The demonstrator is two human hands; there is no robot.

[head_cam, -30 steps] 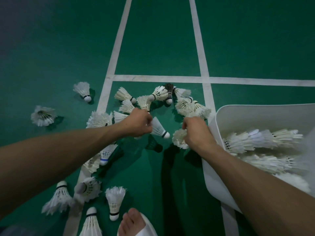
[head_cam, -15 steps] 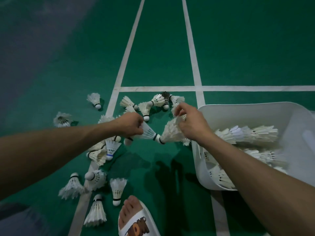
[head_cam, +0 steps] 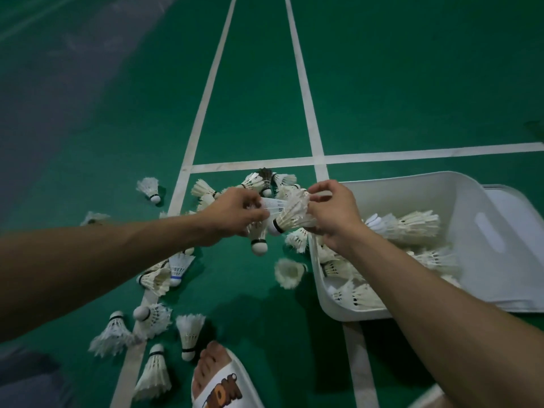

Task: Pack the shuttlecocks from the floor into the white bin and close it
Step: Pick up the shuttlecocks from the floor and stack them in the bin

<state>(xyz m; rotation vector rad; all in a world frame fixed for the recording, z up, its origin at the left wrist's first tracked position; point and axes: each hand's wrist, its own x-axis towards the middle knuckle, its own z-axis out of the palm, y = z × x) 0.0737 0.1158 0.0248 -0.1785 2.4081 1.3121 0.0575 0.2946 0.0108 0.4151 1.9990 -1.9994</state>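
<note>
Shuttlecocks point(head_cam: 418, 223) part-fill the open white bin point(head_cam: 412, 184) at 3 o'clock; many litter the floor point(head_cam: 382, 83) at 8; left hand point(head_cam: 235, 212) and right hand point(head_cam: 332, 213) each grasp some.

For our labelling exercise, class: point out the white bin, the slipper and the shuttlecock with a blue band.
white bin point(head_cam: 412, 198), head view, far wall.
slipper point(head_cam: 223, 390), head view, strap.
blue-banded shuttlecock point(head_cam: 180, 264), head view, skirt.

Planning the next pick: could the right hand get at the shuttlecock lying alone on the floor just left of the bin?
Probably yes. The lone shuttlecock lies uncovered on the floor beside the white bin, just below the right hand. However, its fingers are busy gripping another shuttlecock.
</note>
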